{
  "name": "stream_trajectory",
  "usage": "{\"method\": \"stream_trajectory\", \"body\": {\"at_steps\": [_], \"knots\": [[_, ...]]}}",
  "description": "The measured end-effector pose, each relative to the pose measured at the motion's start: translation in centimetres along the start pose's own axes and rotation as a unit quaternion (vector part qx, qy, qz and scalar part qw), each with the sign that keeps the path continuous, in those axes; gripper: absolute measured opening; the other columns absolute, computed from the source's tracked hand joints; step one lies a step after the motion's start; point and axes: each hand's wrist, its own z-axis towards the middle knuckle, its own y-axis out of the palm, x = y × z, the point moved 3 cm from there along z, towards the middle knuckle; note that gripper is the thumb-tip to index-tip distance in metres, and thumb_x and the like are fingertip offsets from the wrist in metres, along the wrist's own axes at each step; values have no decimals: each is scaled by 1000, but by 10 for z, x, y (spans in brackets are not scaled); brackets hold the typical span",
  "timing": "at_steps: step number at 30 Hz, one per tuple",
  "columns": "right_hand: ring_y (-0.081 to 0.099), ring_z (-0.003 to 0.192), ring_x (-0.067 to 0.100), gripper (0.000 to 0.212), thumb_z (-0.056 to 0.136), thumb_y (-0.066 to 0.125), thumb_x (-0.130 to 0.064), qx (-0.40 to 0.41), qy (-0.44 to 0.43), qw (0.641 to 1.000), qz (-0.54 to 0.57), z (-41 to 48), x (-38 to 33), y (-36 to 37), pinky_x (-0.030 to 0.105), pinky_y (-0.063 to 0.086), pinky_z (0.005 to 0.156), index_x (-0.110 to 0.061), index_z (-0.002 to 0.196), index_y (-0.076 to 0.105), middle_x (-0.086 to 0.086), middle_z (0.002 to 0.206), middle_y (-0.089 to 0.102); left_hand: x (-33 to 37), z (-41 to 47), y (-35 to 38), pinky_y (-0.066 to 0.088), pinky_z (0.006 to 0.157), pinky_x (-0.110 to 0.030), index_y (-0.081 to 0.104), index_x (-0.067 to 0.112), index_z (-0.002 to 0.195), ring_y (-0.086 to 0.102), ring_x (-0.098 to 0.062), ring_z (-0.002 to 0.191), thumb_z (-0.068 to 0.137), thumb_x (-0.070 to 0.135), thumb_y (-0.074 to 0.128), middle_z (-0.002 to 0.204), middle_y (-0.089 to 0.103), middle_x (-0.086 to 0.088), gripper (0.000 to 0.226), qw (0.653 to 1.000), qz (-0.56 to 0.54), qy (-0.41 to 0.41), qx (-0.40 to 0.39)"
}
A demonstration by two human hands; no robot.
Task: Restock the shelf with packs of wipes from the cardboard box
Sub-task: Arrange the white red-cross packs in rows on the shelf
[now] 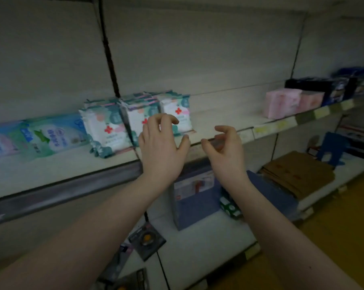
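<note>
Seen from my remote station through the head camera: the left hand (161, 143) and the right hand (226, 146) are both bare, with slim fingers and narrow wrists. The left forearm (89, 233) and the right forearm (281, 227) are uncovered from the wrists down to the lower edge of my feed, and both look smooth and slender. Dim store light dulls and softens the picture. Low on the right forearm I can pick out one tiny dark speck (311, 268), possibly a mole, though the view is too soft to be sure.
</note>
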Motion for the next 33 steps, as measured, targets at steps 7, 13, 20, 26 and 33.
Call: {"method": "stream_trajectory", "body": {"at_steps": [7, 13, 20, 26, 33], "knots": [[50, 93, 10, 26, 90, 55, -31, 28, 34, 997, -65, -46, 41, -90, 23, 42, 74, -24, 114, 48, -4, 114, 45, 78, -60, 48, 33, 86, -36, 53, 14, 105, 47, -27, 107, 75, 36, 47, 111, 49, -9, 38, 992, -104, 9, -69], [53, 95, 9, 18, 91, 55, -32, 85, 105, 987, -91, -100, 96, -180, 15, 43, 73, -24, 107, 52, -1, 110, 53, 153, -125, 97, 33, 85, -31, 51, 14, 105, 44, -21, 107, 84, 25, 59, 111, 43, -2, 25, 971, -189, 14, -149], [55, 84, 7, 20, 92, 56, -24, 171, 224, 953, -113, -193, 160, -270, 9, 43, 64, -15, 110, 52, 0, 101, 57, 207, -234, 147, 42, 90, -43, 49, 18, 99, 46, -23, 106, 86, 25, 58, 116, 45, -5, 17, 925, -253, -29, -283], [54, 96, 12, 12, 94, 51, -20, 222, 322, 912, -124, -284, 217, -316, 16, 39, 76, -21, 106, 50, -1, 104, 57, 239, -324, 166, 35, 75, -19, 46, 23, 99, 44, -9, 97, 88, 22, 57, 103, 44, 7, 15, 858, -299, -73, -412], [53, 97, 12, 20, 97, 46, -19, 261, 437, 854, -101, -369, 271, -320, 16, 40, 75, -13, 115, 52, -4, 102, 55, 244, -413, 185, 48, 76, -37, 48, 20, 97, 55, -15, 85, 92, 25, 55, 88, 52, 8, 11, 765, -306, -120, -554]]}}
